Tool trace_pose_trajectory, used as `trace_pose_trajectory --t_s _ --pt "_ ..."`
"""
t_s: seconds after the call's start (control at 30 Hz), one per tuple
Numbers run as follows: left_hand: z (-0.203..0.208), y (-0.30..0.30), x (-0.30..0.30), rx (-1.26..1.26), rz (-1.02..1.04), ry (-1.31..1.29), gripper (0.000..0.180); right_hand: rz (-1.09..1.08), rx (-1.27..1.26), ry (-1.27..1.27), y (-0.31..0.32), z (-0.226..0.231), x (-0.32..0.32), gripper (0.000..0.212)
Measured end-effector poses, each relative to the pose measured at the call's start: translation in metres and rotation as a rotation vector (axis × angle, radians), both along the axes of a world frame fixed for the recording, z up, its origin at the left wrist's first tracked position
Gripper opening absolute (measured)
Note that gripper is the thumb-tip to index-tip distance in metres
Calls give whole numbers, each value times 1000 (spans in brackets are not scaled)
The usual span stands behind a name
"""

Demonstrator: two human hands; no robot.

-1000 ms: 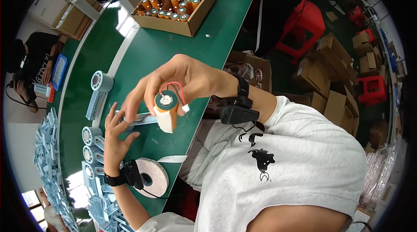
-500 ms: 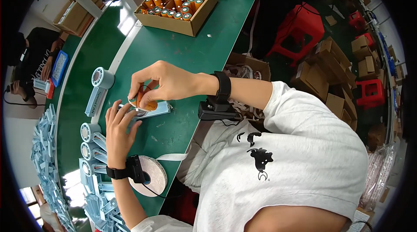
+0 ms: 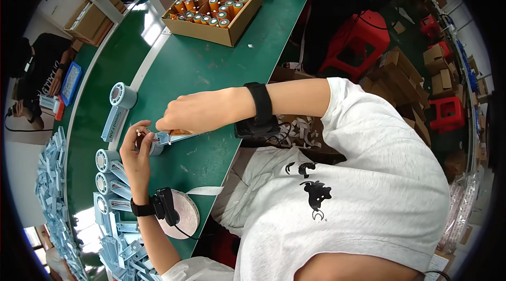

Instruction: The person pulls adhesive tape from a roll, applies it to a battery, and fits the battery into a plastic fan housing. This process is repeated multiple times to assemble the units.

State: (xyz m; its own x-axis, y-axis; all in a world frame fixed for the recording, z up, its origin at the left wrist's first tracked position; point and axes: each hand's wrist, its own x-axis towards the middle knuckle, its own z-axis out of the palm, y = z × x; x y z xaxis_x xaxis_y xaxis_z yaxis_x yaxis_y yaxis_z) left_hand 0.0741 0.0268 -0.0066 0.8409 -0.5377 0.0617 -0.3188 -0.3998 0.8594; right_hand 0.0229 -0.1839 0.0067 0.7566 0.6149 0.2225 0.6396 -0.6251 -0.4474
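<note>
A light blue handheld fan housing (image 3: pixel 156 148) lies on the bench between my hands, its round end beside my left thumb. My left hand (image 3: pixel 136 157) is closed, thumb and fingers pinching thin wires (image 3: pixel 139 133) with a small white connector. Over the handle part is my right hand (image 3: pixel 196 112), knuckles up and fingers curled down. Under it, part of an orange cylindrical battery (image 3: pixel 178 134) shows in the handle; the right fingertips are mostly hidden behind the hand.
A cardboard box (image 3: pixel 232 33) of orange batteries stands farther along the green bench (image 3: pixel 211 65). Several blue fan housings (image 3: pixel 108 161) line the left side, with loose blue parts (image 3: pixel 124 252) nearer. A white tape roll (image 3: pixel 184 218) lies by my left wrist. Co-workers sit across and beyond.
The battery has gone from my right hand's raised pinch down into the housing's handle. My right hand has lowered and turned knuckles up; my left fingers have closed on the wires.
</note>
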Motion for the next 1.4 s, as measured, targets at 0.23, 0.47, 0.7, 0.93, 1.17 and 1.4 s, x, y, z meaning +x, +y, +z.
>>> trace_pose_trajectory --t_s 0.23,0.47,0.7,0.93,1.17,1.4 --pt "-7 13 4 -145 -87 110 21 57 -71 176 34 -2 31 11" --pt "4 1 -13 289 -107 -431 52 93 445 248 7 -71 23 27" --pt "42 -25 3 360 -234 -689 62 -170 742 385 2 -62 10 26" --pt "67 -16 160 319 -22 -848 56 -595 596 -627 -85 -11 76 26" --pt "-30 103 333 850 219 -198 64 -692 -91 -354 -161 -14 68 39" --pt "34 51 238 609 -83 -685 54 -1185 -333 -349 -101 -46 133 50"
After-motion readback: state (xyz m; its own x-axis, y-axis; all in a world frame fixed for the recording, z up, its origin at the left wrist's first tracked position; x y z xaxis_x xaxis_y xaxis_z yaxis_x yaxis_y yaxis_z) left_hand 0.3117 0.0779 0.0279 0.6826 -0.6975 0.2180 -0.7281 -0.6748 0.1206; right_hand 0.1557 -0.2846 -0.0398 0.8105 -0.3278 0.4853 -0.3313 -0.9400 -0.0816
